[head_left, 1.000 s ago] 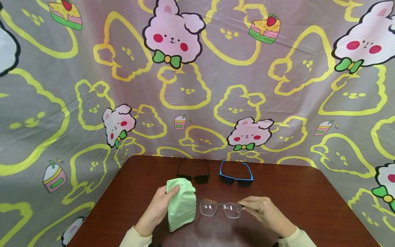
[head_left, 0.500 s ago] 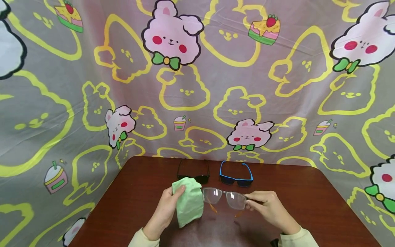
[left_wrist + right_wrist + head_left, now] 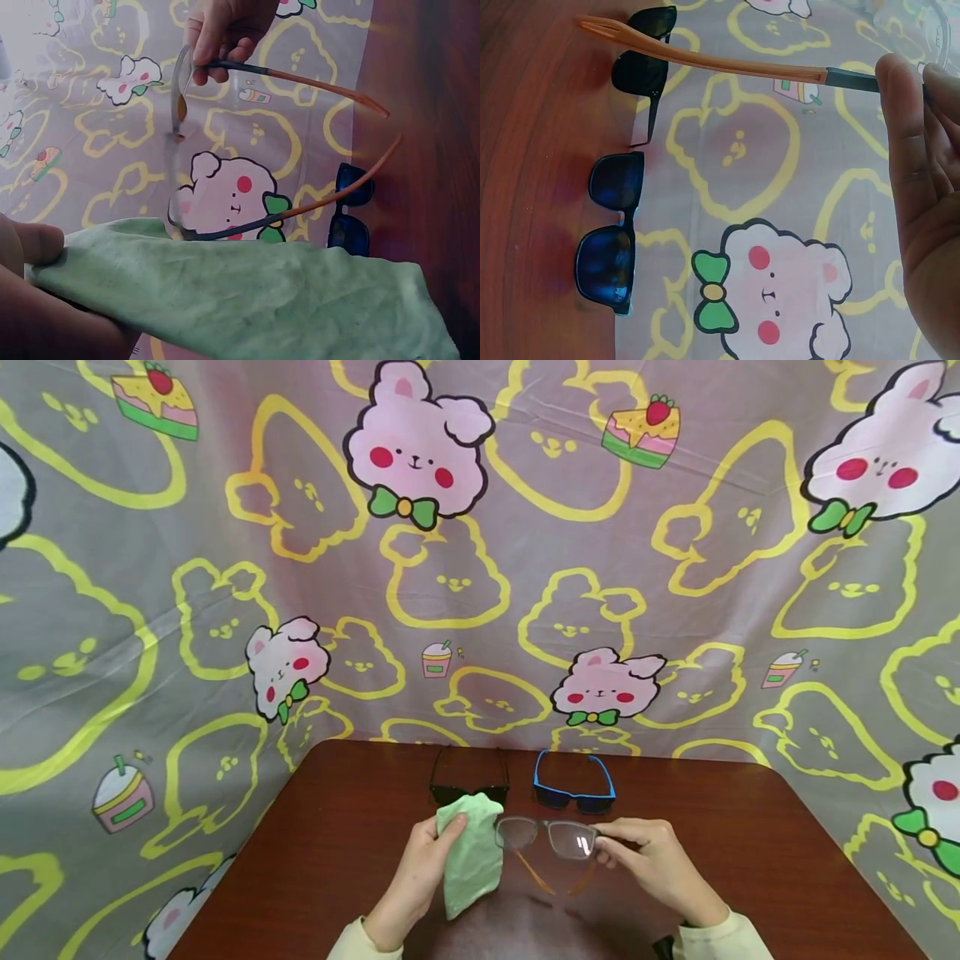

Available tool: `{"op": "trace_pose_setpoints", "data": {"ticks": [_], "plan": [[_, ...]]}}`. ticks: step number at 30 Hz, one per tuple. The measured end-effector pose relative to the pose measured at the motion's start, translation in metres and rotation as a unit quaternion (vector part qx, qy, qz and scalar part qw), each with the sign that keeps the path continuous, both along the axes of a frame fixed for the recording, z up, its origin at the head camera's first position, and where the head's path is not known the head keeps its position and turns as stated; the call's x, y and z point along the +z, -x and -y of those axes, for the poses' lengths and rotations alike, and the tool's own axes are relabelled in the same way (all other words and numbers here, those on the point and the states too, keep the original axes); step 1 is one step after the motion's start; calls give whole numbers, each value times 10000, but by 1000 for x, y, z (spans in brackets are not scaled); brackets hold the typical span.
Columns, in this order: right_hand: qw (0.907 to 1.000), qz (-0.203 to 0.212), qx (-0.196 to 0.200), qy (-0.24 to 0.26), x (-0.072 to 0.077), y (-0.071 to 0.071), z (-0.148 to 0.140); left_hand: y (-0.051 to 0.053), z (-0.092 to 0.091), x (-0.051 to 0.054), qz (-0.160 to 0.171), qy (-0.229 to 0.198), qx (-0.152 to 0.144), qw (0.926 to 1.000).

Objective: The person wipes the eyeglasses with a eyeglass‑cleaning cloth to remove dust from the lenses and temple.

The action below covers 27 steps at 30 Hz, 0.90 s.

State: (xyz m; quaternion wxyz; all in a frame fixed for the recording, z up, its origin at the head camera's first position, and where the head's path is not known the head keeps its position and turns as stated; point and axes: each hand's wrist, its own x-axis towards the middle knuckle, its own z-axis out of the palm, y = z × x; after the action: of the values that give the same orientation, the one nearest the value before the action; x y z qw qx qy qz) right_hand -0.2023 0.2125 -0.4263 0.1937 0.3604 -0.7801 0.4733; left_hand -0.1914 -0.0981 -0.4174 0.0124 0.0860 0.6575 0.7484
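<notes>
In the head view my left hand (image 3: pixel 417 877) grips a light green cloth (image 3: pixel 472 860), thumb on its near face, and the cloth hangs down. My right hand (image 3: pixel 656 864) pinches the clear-framed eyeglasses (image 3: pixel 572 841) at the hinge on their right end. The glasses are held above the table, lenses upright, with both orange-brown temples (image 3: pixel 322 201) unfolded. Their left end is right beside the cloth; whether they touch I cannot tell. In the right wrist view the thumb and fingers (image 3: pixel 904 112) close on the dark part of one temple.
Black sunglasses (image 3: pixel 448 794) lie at the back of the brown table (image 3: pixel 337 827), partly hidden by the cloth. Blue-framed sunglasses (image 3: pixel 574 799) lie to their right. A patterned curtain (image 3: pixel 465 552) hangs behind the table and along its sides.
My left hand has moved right with the cloth, closer to the glasses. The glasses have been lifted and tilted, so their temples now show below the lenses.
</notes>
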Motion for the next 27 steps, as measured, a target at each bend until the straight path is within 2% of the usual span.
{"op": "trace_pose_setpoints", "data": {"ticks": [4, 8, 11, 22, 27], "plan": [[9999, -99, 27, 61, -3, 3, 0, 2, -1, -6, -1, -62, 73, 10000], [9993, -259, 117, 249, -5, 5, 0, 4, -3, -12, 163, -149, 153, 9996], [9991, -216, 97, 339, -5, 5, 1, 4, -4, -14, 176, -206, 162, 9995], [9953, 370, -7, 899, -2, 2, 11, -5, -16, -5, -149, -15, 246, 9996], [9915, 275, 92, 1269, -2, 2, 15, -7, -19, -5, -294, -54, 370, 9989]]}}
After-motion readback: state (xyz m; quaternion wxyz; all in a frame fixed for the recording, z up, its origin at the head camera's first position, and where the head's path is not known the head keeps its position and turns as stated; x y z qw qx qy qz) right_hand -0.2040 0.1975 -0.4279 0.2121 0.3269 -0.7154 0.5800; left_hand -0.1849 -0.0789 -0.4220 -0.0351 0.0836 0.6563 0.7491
